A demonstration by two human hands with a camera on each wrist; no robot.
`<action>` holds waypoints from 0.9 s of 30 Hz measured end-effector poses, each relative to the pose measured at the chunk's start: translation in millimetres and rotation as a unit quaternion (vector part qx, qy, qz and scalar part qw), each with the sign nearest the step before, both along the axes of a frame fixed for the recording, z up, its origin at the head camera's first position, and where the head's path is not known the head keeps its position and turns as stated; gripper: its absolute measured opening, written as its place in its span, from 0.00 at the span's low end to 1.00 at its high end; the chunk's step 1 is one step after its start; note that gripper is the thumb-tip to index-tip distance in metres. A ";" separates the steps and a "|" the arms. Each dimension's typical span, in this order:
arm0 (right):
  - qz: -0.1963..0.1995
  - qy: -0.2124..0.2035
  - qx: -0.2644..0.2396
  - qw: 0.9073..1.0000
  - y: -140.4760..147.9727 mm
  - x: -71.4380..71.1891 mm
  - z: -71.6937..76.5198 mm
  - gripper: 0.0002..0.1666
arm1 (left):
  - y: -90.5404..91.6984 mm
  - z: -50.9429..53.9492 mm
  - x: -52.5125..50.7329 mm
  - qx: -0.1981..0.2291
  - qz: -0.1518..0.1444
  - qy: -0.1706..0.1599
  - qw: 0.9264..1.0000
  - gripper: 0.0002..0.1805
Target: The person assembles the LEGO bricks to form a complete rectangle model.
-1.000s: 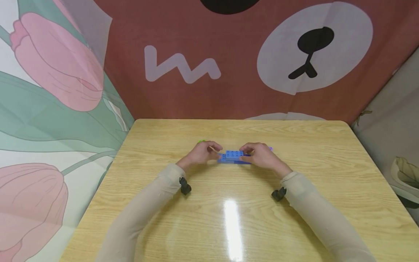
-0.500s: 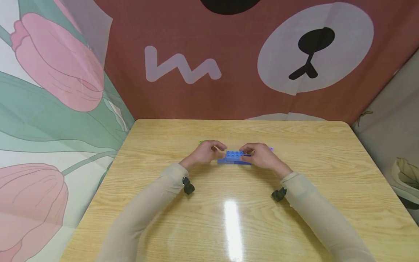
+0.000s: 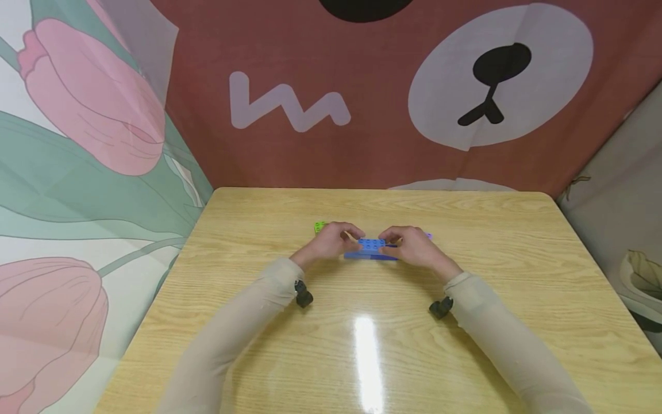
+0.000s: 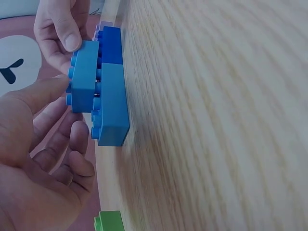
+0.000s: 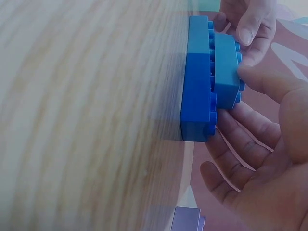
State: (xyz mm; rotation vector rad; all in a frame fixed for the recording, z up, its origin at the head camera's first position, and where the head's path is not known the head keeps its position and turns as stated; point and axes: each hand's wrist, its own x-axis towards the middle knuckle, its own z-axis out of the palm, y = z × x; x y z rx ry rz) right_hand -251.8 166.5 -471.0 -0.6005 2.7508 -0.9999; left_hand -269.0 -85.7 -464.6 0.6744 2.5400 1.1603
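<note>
A light blue toy building brick (image 3: 371, 244) lies across two lower bricks on the table, spanning their joint. The lower left brick (image 4: 114, 106) is light blue, the lower right one (image 5: 196, 96) dark blue. Studs of the lower bricks show in a narrow gap under the top brick. My left hand (image 3: 333, 240) pinches the top brick's left end, thumb on the near side and forefinger behind. At the right end, my right hand (image 3: 414, 246) holds the same brick between thumb and fingers. The fingertips behind the brick are partly hidden.
A green brick (image 3: 319, 226) stands behind my left hand, and a purple brick (image 3: 428, 235) shows just past my right hand. The wooden table (image 3: 331, 333) ends at a printed cloth (image 3: 289, 155) at the back.
My left hand has moved right, from beside the lower light blue brick to the top brick's left end. The right hand stays in place. More of the green brick shows.
</note>
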 end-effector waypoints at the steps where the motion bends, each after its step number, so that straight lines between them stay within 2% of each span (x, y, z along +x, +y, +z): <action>1: 0.000 0.000 0.000 1.000 -0.1 0.1 0.1 0.20 | 0.4 -0.3 -0.1 0.001 -0.001 0.001 1.000 0.15; 17: 0.005 0.007 -0.004 1.000 -0.5 1.1 1.3 0.19 | 1.3 -7.9 -2.4 0.005 -0.003 0.011 1.000 0.14; 27: 0.004 0.011 0.002 1.000 -1.0 0.7 0.7 0.18 | 1.5 -7.8 -1.1 0.005 -0.002 0.014 1.000 0.13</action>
